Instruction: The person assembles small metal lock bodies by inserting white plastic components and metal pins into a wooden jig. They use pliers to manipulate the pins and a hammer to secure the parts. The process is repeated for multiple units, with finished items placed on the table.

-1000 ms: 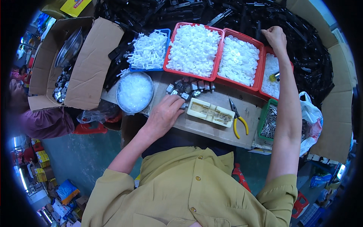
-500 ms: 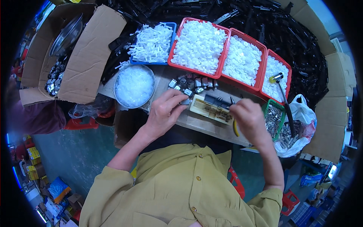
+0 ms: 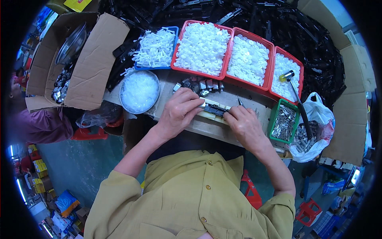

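1. Cardboard box point(image 3: 85, 63) at the table's point(image 3: 207, 127) left end, flaps open, metal parts inside. Yellow package point(image 3: 77, 4) at the top edge behind it. White plastic bag point(image 3: 318, 119) at the right end.
2. Back row: blue tray point(image 3: 156, 47), then three red trays point(image 3: 246, 59), all full of white parts. Round bowl point(image 3: 140, 91) of white bits front left. Green tray point(image 3: 283, 121) of metal pins right.
3. Hammer point(image 3: 294, 89) lies across the rightmost red tray.
4. Cream jig point(image 3: 213, 113) sits on the table at centre with a black part point(image 3: 215, 108) on top.
5. Left hand point(image 3: 179, 113) clamps the jig's left end, fingers curled over it. Right hand point(image 3: 242, 123) has fingertips pressed on the black part's right end.
6. Versus 0.5 s ago: right hand has moved in from the jig's right side onto the part; left hand unchanged.
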`<state>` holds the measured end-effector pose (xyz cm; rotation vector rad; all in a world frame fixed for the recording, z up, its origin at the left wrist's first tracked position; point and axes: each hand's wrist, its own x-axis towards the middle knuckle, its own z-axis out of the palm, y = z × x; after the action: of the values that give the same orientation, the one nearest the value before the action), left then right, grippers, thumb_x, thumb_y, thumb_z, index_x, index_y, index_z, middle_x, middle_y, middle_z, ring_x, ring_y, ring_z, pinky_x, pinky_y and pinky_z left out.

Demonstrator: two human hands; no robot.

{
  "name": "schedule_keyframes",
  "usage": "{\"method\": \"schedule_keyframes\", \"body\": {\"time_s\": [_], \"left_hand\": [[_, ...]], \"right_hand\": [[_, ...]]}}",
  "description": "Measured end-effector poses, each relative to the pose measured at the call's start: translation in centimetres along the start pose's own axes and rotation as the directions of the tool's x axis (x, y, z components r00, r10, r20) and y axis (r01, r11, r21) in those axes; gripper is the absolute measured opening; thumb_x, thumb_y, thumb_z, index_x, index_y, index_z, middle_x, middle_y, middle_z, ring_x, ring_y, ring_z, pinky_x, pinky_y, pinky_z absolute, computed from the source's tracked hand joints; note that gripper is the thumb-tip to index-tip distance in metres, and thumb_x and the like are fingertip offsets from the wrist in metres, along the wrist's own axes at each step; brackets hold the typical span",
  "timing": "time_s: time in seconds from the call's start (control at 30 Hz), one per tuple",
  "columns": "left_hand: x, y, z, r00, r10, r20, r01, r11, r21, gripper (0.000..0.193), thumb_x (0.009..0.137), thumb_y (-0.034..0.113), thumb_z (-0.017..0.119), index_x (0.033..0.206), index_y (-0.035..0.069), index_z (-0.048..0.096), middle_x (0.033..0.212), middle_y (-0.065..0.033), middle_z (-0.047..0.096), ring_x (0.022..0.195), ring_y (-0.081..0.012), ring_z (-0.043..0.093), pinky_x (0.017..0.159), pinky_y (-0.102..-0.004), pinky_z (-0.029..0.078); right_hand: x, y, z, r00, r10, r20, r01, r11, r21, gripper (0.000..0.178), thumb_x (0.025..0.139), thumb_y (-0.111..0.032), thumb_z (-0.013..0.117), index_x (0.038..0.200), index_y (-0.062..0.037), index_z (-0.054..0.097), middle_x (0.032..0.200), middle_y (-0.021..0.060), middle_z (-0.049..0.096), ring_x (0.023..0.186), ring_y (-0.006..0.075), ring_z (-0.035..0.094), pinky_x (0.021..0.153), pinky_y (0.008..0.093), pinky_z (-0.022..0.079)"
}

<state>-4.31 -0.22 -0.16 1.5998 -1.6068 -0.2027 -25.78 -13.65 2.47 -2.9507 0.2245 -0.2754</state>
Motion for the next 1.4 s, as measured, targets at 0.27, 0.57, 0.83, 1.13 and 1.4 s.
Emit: {"method": "schedule_keyframes", "body": {"time_s": [0.27, 0.57, 0.83, 1.13, 1.4], "left_hand": [[0.3, -0.8, 1.0, 0.996, 0.072, 0.061, -0.071, 0.997, -0.011, 0.025, 0.076, 0.004, 0.079, 0.100, 0.002, 0.074, 0.099, -0.0088, 0.072, 0.099, -0.0294, 0.064, 0.085, -0.0379, 0.053], [-0.7, -2.2, 2.2, 0.987, 0.163, -0.011, -0.162, 0.984, 0.070, 0.024, 0.078, 0.009, 0.080, 0.101, 0.007, 0.076, 0.107, -0.0069, 0.073, 0.104, -0.0308, 0.065, 0.088, -0.0399, 0.054], [-1.8, -1.9, 2.2, 0.989, 0.146, -0.026, -0.140, 0.979, 0.149, 0.027, 0.078, 0.014, 0.081, 0.104, 0.011, 0.076, 0.115, -0.0074, 0.070, 0.107, -0.0310, 0.062, 0.090, -0.0414, 0.052], [-0.9, -1.0, 1.2, 0.997, 0.070, 0.042, -0.073, 0.995, 0.067, 0.023, 0.079, 0.013, 0.081, 0.102, 0.008, 0.077, 0.114, -0.0097, 0.069, 0.105, -0.0313, 0.060, 0.090, -0.0414, 0.049], [5.3, -0.9, -0.8, 0.994, 0.051, -0.096, -0.043, 0.996, 0.084, 0.010, 0.081, 0.006, 0.076, 0.090, 0.002, 0.074, 0.094, -0.0088, 0.067, 0.094, -0.0279, 0.060, 0.082, -0.0406, 0.049]], "right_hand": [[-0.7, 0.8, 1.0, 1.000, 0.018, -0.022, -0.015, 0.995, 0.100, 0.019, 0.081, -0.008, 0.061, 0.099, -0.0043, 0.065, 0.092, 0.0073, 0.057, 0.092, 0.0231, 0.062, 0.076, 0.0371, 0.047], [-1.1, 0.8, 1.3, 0.996, 0.083, -0.045, -0.074, 0.981, 0.180, 0.021, 0.083, -0.007, 0.063, 0.104, -0.0049, 0.065, 0.095, 0.0073, 0.059, 0.093, 0.0246, 0.063, 0.076, 0.0385, 0.048], [-4.5, 1.5, -2.4, 0.895, 0.297, -0.334, -0.283, 0.955, 0.090, 0.028, 0.082, 0.000, 0.073, 0.109, -0.0024, 0.066, 0.099, 0.0117, 0.066, 0.090, 0.0282, 0.066, 0.076, 0.0398, 0.050], [-12.1, 4.3, -3.9, 0.708, 0.690, -0.151, -0.682, 0.723, 0.108, 0.013, 0.088, 0.000, 0.068, 0.099, 0.0037, 0.063, 0.092, 0.0175, 0.059, 0.082, 0.0369, 0.063, 0.071, 0.0433, 0.049], [-11.8, 5.4, -3.3, 0.691, 0.704, -0.164, -0.679, 0.710, 0.188, 0.006, 0.086, 0.002, 0.067, 0.091, 0.0039, 0.063, 0.083, 0.0160, 0.058, 0.070, 0.0317, 0.062, 0.064, 0.0401, 0.048]]}}
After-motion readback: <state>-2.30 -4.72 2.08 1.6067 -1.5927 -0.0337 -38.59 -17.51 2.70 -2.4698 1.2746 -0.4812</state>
